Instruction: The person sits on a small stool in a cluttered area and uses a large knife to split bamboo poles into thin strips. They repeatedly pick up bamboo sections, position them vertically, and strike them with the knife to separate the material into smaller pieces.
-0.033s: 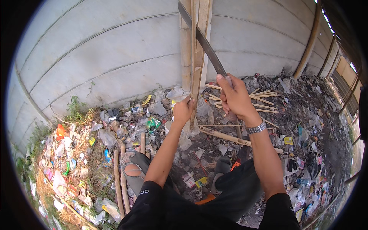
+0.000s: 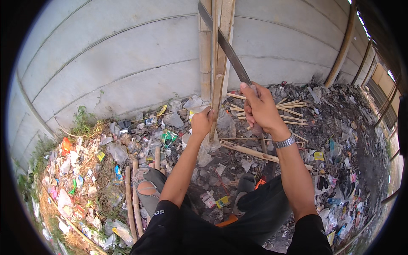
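Observation:
In my right hand is the handle of a machete, its dark blade slanting up and to the left. High up, the blade passes behind a thin upright piece of a split bamboo strip. My left hand is closed at the left edge of that strip, lower down, with the fingertips against it. The strip stands nearly upright, its foot near the littered ground. Behind it, a bamboo pole stands against the wall.
A pale panel wall runs across the far side. Cut bamboo sticks lie at the right, and a halved bamboo length lies nearer. More bamboo poles rest by my left knee. Plastic litter covers the ground.

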`<state>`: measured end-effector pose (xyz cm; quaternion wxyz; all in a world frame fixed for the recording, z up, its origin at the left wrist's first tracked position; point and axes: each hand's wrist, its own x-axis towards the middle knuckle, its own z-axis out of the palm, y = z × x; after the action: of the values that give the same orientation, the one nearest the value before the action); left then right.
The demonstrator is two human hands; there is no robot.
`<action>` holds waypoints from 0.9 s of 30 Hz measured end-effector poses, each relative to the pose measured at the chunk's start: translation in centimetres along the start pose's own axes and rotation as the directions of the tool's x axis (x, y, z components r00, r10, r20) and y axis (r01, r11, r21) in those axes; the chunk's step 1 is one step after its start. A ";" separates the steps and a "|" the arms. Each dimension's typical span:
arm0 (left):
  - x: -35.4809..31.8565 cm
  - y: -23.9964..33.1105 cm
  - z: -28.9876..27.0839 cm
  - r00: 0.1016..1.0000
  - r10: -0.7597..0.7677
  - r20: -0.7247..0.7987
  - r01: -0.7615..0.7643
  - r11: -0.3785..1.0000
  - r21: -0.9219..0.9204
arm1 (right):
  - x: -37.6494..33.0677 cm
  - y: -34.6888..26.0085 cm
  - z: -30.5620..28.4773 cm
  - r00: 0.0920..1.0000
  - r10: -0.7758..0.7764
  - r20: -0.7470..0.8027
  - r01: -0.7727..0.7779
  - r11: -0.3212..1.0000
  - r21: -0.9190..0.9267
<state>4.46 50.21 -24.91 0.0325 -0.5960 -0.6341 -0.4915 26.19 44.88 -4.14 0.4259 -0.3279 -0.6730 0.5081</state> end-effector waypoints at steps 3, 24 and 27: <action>-0.2 -0.2 0.1 0.999 0.030 0.011 -0.031 0.995 0.090 | -0.5 -0.4 -0.1 0.992 0.089 0.085 -0.100 0.984 0.148; -2.0 0.2 4.2 0.988 0.017 0.156 -0.016 1.000 -0.005 | -4.6 5.8 -1.7 0.899 -0.227 -0.375 0.127 0.953 -0.275; 0.7 6.4 0.5 0.995 0.077 0.067 -0.062 0.979 -0.196 | -5.0 -0.6 -3.7 0.861 -0.255 -0.441 0.208 0.966 -0.154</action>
<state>9.62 49.77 -21.00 -0.0322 -0.6361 -0.5627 -0.5269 31.66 41.88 -4.26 0.6130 -0.3760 -0.6131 0.3271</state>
